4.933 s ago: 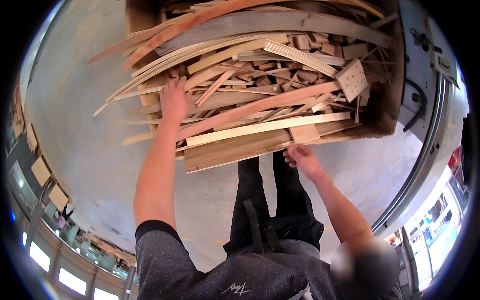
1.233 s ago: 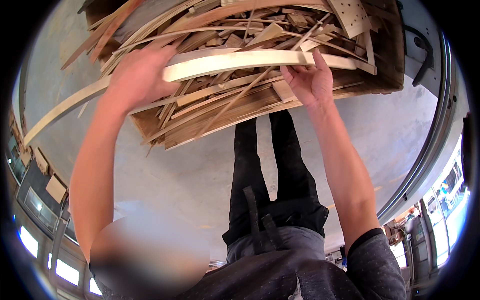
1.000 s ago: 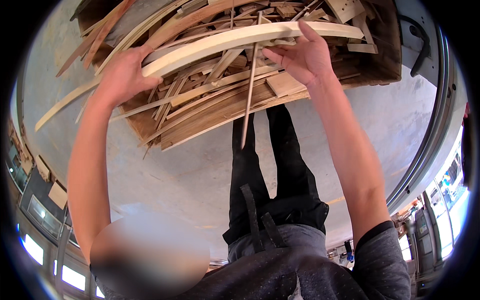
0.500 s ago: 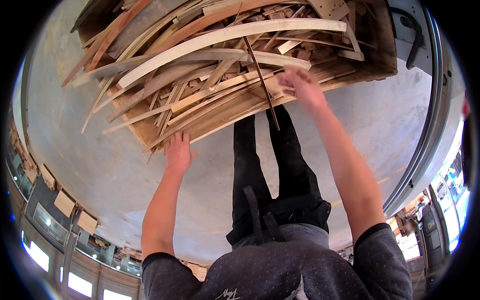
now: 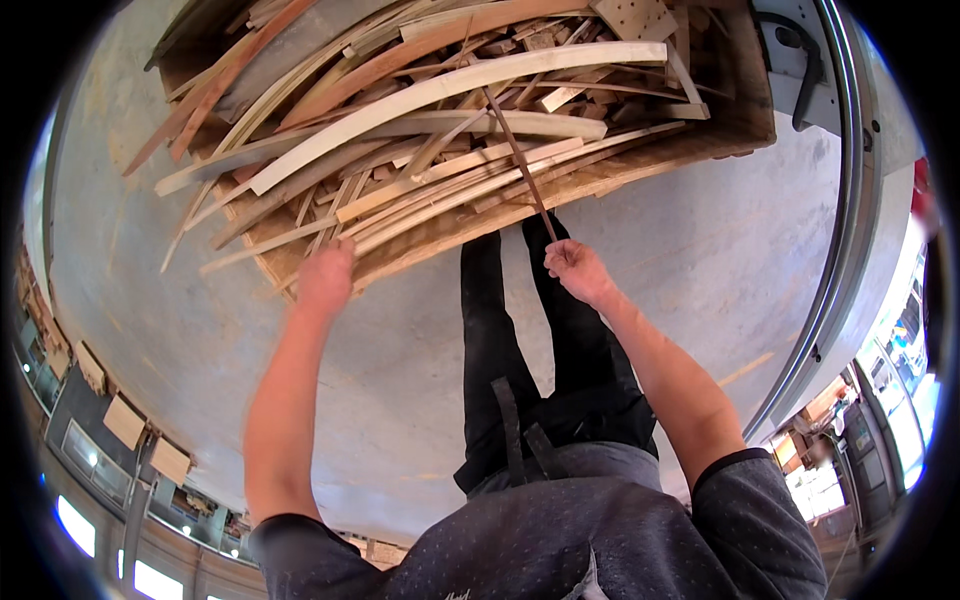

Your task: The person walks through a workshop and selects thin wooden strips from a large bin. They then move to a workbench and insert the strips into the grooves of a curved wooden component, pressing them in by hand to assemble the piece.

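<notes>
A large wooden crate [image 5: 640, 176] is heaped with offcuts and long strips. My left hand [image 5: 328, 278] is at its near left corner, fingers curled around the ends of thin pale wood strips [image 5: 440, 208]; the fingertips are partly hidden. My right hand [image 5: 580, 272] pinches the lower end of a thin dark brown strip [image 5: 526, 172], which slants out over the crate's near wall, its far end among the pile. Across the heap lies a long curved pale board [image 5: 450, 85], beyond both hands.
Grey floor [image 5: 400, 400] surrounds the crate. A grey metal frame with a black handle [image 5: 808, 75] stands by the crate's right end. A curved metal rail [image 5: 850, 200] runs along the right. Wooden pieces [image 5: 125, 420] line the far left.
My right hand came down from above the crate's near side and took the dark strip's end. My left hand shifted up and left from the crate's edge, and the thin pale strips moved inward.
</notes>
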{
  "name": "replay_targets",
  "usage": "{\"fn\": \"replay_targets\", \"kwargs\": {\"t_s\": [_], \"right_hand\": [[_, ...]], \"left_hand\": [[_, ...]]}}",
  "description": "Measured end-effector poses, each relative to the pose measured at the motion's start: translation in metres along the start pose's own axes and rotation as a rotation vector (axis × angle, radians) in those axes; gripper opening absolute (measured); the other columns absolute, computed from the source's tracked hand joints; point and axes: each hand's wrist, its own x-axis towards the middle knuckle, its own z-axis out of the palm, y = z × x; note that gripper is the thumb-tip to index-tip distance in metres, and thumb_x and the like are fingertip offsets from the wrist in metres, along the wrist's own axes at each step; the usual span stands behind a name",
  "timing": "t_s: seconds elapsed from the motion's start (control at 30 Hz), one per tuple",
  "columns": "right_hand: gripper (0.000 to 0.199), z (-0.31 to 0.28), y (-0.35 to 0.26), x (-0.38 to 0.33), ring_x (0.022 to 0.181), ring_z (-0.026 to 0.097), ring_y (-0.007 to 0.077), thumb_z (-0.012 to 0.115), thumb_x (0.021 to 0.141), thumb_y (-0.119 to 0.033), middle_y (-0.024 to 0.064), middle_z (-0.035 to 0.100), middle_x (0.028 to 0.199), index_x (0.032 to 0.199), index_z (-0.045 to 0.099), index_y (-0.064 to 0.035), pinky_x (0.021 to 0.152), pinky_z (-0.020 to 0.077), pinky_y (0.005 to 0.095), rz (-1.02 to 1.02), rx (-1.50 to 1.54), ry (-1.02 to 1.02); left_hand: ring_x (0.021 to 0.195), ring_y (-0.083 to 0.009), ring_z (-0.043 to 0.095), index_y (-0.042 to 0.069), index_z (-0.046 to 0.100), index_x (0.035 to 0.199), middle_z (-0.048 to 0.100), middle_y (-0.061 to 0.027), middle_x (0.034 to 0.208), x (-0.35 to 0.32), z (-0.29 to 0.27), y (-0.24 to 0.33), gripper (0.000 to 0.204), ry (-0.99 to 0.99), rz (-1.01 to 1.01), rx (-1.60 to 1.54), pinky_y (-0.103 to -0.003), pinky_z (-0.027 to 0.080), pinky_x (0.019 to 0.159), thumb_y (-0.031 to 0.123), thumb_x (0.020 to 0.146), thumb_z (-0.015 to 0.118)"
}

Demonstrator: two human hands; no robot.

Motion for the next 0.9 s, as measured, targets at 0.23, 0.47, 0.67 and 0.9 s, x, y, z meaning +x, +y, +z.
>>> {"fn": "replay_targets", "kwargs": {"t_s": [0.23,0.47,0.67,0.9], "right_hand": [[0.021,-0.049,-0.103,0.042,0.086,0.068,0.0343,0.061,0.093,-0.020,0.0180,0.070,0.096,0.104,0.068,-0.0049,0.073,0.0533,0.0404,-0.502,-0.414,0.384],[0.030,-0.052,-0.142,0.095,0.107,0.063,0.0330,0.061,0.090,-0.021,0.0146,0.066,0.116,0.117,0.063,-0.0064,0.091,0.0516,0.0435,-0.651,-0.978,0.084],[0.046,-0.019,-0.166,0.114,0.114,0.061,0.0327,0.064,0.085,-0.027,0.0155,0.066,0.117,0.123,0.058,-0.0027,0.096,0.0506,0.0446,-0.211,-1.415,-0.197],[0.057,-0.022,-0.154,0.119,0.129,0.050,0.0276,0.062,0.086,-0.044,0.0127,0.056,0.135,0.124,0.063,-0.0026,0.104,0.0456,0.0402,-0.271,-1.489,-0.250]], "left_hand": [[0.094,-0.0309,0.061,0.005,0.060,0.104,0.059,-0.0126,0.101,-0.037,0.041,0.044,0.018,-0.017,0.031,0.140,-0.043,0.051,0.078,0.009,0.086,0.057],[0.099,-0.0294,0.058,0.004,0.061,0.112,0.059,-0.0112,0.104,-0.036,0.061,0.045,0.026,0.023,0.018,0.136,-0.041,0.047,0.087,0.008,0.086,0.057],[0.099,-0.0291,0.058,0.005,0.062,0.110,0.059,-0.0117,0.104,-0.036,0.065,0.048,0.027,-0.015,-0.042,0.090,-0.042,0.047,0.090,0.008,0.083,0.059],[0.098,-0.0288,0.058,0.006,0.061,0.109,0.058,-0.0108,0.104,-0.033,0.061,0.052,0.026,-0.008,-0.078,0.053,-0.042,0.048,0.087,0.007,0.083,0.060]]}}
